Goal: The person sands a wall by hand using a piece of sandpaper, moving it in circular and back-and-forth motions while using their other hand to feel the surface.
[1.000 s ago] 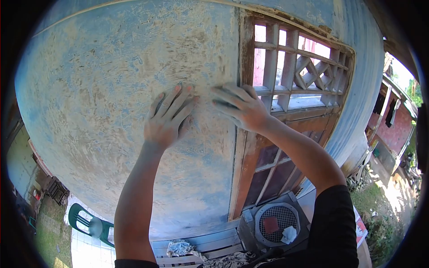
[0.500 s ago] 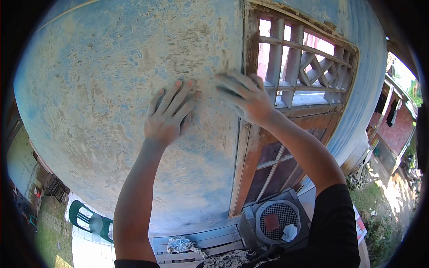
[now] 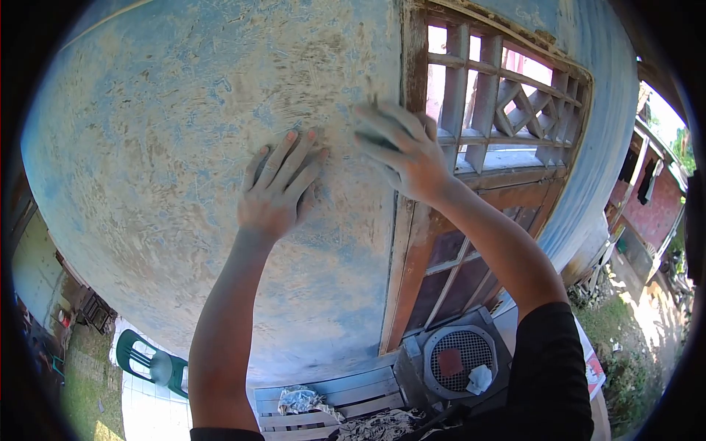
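Flat on the patchy blue and beige wall point(image 3: 184, 220) rests my left hand point(image 3: 278, 187), dusty, its fingers spread and pointing up. To its right my right hand point(image 3: 404, 154) is against the same wall near the window frame, fingers apart and blurred by motion. Whether something thin lies under the right palm cannot be seen. Scraped marks and pale dust cover the wall around both hands.
A wooden lattice window point(image 3: 493, 110) adjoins the wall on the right. Below are a speaker box point(image 3: 423, 360) with a red piece point(image 3: 450, 361) and a crumpled white piece point(image 3: 479, 379) on its grille, a slatted bench point(image 3: 360, 393) and a green chair point(image 3: 132, 353).
My right hand has shifted slightly upward on the wall. My left hand stays in nearly the same place. The view has tilted a little.
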{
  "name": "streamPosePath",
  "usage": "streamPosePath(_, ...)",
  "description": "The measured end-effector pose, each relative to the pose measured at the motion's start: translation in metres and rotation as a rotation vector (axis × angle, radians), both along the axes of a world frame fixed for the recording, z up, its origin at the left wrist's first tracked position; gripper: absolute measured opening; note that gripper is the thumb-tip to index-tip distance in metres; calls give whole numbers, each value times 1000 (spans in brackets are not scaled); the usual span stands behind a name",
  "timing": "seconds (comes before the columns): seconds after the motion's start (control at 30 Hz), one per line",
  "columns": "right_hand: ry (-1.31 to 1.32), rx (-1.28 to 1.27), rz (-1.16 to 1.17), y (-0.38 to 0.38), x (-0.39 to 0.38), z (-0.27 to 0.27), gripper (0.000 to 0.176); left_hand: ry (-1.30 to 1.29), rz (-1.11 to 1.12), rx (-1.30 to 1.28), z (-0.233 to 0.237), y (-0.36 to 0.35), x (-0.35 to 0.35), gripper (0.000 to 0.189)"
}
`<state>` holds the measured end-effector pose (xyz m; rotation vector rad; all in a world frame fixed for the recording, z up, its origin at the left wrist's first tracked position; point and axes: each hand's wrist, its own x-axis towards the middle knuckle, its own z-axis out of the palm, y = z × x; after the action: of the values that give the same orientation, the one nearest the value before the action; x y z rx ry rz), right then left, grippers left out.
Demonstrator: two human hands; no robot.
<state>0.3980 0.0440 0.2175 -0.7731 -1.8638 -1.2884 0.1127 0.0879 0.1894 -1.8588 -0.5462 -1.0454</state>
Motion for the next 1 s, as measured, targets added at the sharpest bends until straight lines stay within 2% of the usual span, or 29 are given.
streamPosePath(0.03, -1, 1, 1, 0, 1, -18, 43, -1, 1, 1, 0, 0, 0, 45)
streamPosePath(0.1, -378, -61, -106, -8, 6, -46, 37, 9, 7, 11, 1, 0, 0, 45)
streamPosePath(0.23, -479, -65, -117, -6, 19, -13, 47, 3, 3, 27, 1, -1, 0, 45)
streamPosePath(0.3, -150, -64, -61, -14, 14, 19, 41, -3, -11, -3, 0, 0, 0, 44)
streamPosePath(0.33, -147, -63, -55, -15, 12, 28, 41, 0, -5, -2, 1, 1, -1, 44)
streamPosePath(0.4, 70, 64, -163, -15, 6, 35, 42, -6, -4, 31, -1, 1, 0, 43)
streamPosePath(0.47, 96, 87, -159, -14, -4, 16, 44, -4, 2, 24, -3, 0, 0, 43)
streamPosePath(0.53, -22, -78, -81, -10, -10, -14, 41, -11, 8, 29, -2, 1, 0, 42)
streamPosePath(0.57, -22, -76, -84, -9, -10, -31, 41, -18, -2, 43, -3, 3, 0, 42)
streamPosePath(0.63, -334, -116, -115, -12, -8, -54, 38, -29, -17, 55, -5, 3, -1, 42)
streamPosePath(0.77, -473, -186, -83, -9, 3, -25, 40, -39, -23, 55, -8, 2, -2, 42)
streamPosePath(0.83, -267, -113, -37, -6, 1, 9, 44, -42, -26, 60, -7, 4, -2, 42)
streamPosePath(0.87, -263, -114, -32, -4, 1, 22, 44, -42, -28, 62, -8, 4, -2, 42)
streamPosePath(0.93, 17, 53, -96, -10, -3, 45, 46, -40, -28, 63, -8, 4, -3, 43)
streamPosePath(1.0, 59, 93, -176, -19, -14, 39, 46, -44, -32, 53, -9, 4, -3, 43)
